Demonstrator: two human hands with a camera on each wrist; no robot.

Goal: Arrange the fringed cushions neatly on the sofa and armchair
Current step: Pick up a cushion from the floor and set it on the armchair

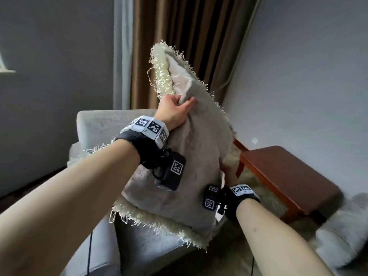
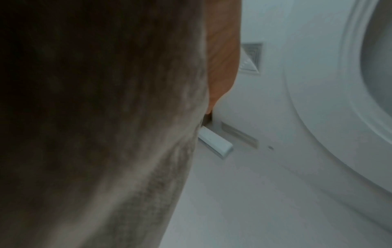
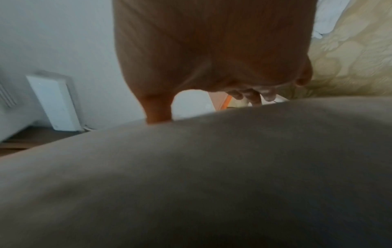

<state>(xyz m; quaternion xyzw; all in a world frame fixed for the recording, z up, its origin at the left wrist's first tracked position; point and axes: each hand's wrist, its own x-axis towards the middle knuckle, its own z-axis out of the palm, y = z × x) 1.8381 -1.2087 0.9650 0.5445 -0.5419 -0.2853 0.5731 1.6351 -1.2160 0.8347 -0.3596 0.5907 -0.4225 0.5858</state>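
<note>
Gripping cushion (image 1: pixel 191 160) fabric, left hand (image 1: pixel 175 108) raised; right hand (image 1: pixel 229 172) fingers clasp edge.

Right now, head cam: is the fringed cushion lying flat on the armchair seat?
No. The left hand and right hand hold the fringed cushion tilted up above the armchair, one corner raised toward the curtain.

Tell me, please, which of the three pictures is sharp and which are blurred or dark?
Head view: mostly sharp on the cushion and left hand, edges bent by the wide lens, the bottom right corner smeared. Left wrist view: blurred, the cushion fabric filling a dark left half. Right wrist view: out of focus, the right hand soft, grey fabric dim below.
</note>
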